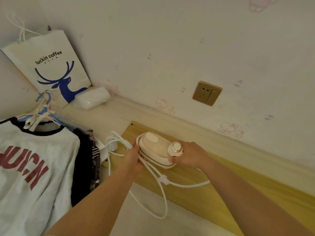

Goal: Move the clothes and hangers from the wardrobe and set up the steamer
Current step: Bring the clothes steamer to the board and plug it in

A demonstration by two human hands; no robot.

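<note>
Your two bare forearms enter from the lower edge and converge on the steamer; your left hand point(134, 155) has its fingers curled round a bundle of the white power cord point(160, 186) at the steamer's left end; your right hand point(189, 155) grips the right end, thumb on the near side, fingers wrapped just behind the round white cap point(176, 147). Between the hands, the cream steamer point(154, 147) lies on its side on a yellow wooden board point(213, 189) that runs along the wall; loops of cord trail toward you from the left hand, gathered by a white clip point(164, 180), and further loops lie beyond the left hand. To the left, a white T-shirt with red lettering point(32, 169) lies flat beside dark clothes point(85, 160), with blue and white hangers point(42, 113) bunched at its collar. Farther back, a white paper bag with a blue deer print point(51, 65) leans in the corner; a white tissue pack point(92, 97) lies just beside it; a gold wall socket point(207, 93) sits on the wall above the board.
</note>
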